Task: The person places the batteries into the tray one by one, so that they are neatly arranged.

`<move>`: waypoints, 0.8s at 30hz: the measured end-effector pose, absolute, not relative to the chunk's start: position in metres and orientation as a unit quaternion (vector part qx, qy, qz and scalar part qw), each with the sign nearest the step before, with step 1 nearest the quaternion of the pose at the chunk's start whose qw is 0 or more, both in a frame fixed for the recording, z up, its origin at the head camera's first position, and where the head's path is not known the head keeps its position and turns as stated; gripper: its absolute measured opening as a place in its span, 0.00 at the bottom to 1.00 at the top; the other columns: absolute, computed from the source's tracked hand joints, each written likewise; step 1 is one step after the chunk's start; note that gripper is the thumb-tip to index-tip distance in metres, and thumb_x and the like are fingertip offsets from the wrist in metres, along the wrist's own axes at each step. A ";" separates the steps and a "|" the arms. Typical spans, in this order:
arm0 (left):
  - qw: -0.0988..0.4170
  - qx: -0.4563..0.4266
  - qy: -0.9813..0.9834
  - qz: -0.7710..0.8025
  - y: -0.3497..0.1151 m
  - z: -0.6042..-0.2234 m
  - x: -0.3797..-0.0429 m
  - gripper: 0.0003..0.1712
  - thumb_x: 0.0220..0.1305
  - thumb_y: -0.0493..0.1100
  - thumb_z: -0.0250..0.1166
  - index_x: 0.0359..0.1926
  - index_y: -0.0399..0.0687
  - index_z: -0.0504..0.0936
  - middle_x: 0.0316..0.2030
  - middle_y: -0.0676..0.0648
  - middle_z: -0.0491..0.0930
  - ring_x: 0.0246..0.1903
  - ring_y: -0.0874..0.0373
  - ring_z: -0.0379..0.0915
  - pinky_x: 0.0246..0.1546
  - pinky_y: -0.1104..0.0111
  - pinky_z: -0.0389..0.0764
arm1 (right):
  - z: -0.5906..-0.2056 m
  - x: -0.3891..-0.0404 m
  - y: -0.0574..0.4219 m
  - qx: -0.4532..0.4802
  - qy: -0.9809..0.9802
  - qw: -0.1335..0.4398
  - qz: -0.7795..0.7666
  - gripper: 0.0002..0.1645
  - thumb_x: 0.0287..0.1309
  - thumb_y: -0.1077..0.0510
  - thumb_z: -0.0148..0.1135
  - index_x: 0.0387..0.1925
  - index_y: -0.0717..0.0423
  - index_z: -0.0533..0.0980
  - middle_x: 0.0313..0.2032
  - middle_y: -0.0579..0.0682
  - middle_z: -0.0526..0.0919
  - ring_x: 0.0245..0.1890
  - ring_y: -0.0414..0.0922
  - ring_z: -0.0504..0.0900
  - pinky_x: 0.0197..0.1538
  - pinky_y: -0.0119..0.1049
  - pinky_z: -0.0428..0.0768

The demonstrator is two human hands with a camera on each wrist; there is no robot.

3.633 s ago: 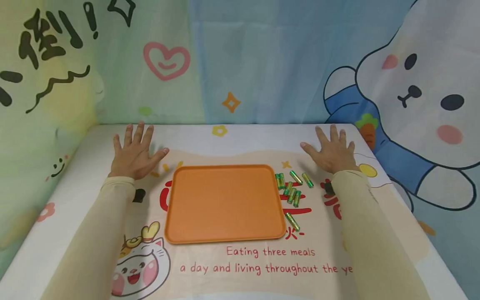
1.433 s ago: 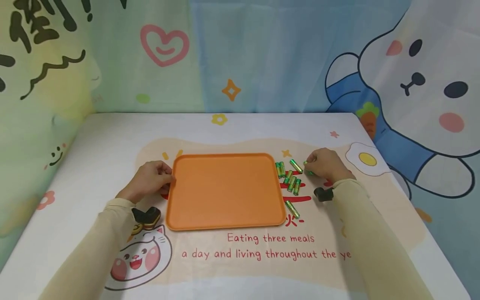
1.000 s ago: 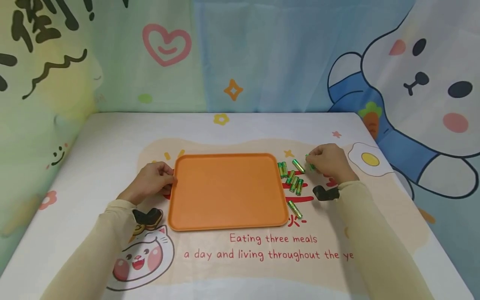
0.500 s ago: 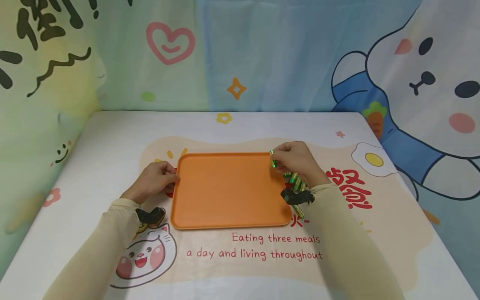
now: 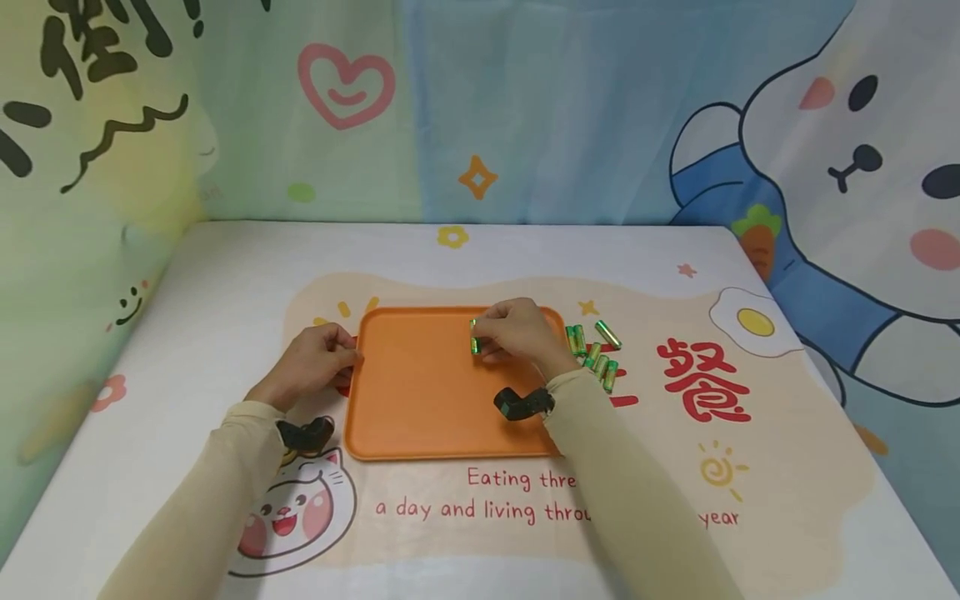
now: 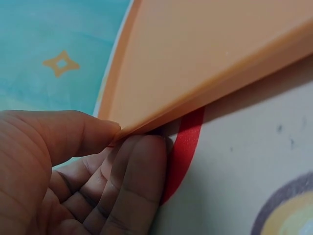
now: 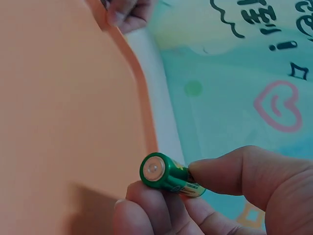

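An orange tray (image 5: 420, 400) lies on the printed tablecloth in the head view. My left hand (image 5: 311, 362) pinches its left rim; in the left wrist view the thumb (image 6: 100, 133) rests on top of that rim (image 6: 205, 93) with curled fingers below. Over the middle of the tray, my right hand (image 5: 517, 333) holds a green battery (image 5: 474, 337) between thumb and fingers. Close up in the right wrist view, one flat end of this battery (image 7: 168, 174) faces the camera, and it is clear of the tray surface.
Several green-and-gold batteries (image 5: 607, 334) lie loose beside the tray's right edge. A black camera mount (image 5: 525, 404) sits under my right wrist, another mount (image 5: 306, 434) under my left. Behind the table hangs a printed curtain (image 5: 540, 108).
From flat on the table, both hands moved in: the left took the tray's rim. My right hand picked up a battery right of the tray and carried it left over the tray.
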State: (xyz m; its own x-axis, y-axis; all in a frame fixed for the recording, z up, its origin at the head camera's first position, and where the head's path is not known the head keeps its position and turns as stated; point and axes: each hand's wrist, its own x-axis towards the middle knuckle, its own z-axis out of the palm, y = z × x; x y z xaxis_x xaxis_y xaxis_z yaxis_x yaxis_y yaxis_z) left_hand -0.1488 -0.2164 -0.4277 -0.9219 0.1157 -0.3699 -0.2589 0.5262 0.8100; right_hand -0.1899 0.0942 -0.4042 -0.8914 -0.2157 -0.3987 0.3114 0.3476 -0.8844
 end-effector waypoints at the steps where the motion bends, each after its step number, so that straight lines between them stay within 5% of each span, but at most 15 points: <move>1: 0.193 -0.042 0.852 0.485 -0.216 -0.428 -0.148 0.13 0.72 0.39 0.63 0.50 0.33 0.75 0.36 0.41 0.81 0.30 0.56 0.83 0.35 0.66 0.88 | -0.405 -0.189 0.089 0.029 0.786 0.235 -0.572 0.10 0.63 0.62 0.66 0.43 0.64 0.83 0.32 0.56 0.86 0.27 0.46 0.86 0.38 0.40 0.89; 24: 0.198 -0.039 0.852 0.483 -0.216 -0.430 -0.150 0.12 0.74 0.39 0.62 0.51 0.33 0.75 0.36 0.41 0.80 0.30 0.55 0.82 0.35 0.66 0.88 | -0.412 -0.172 0.016 0.020 0.780 0.254 -0.572 0.06 0.60 0.63 0.67 0.39 0.61 0.84 0.30 0.55 0.86 0.24 0.45 0.86 0.34 0.39 0.89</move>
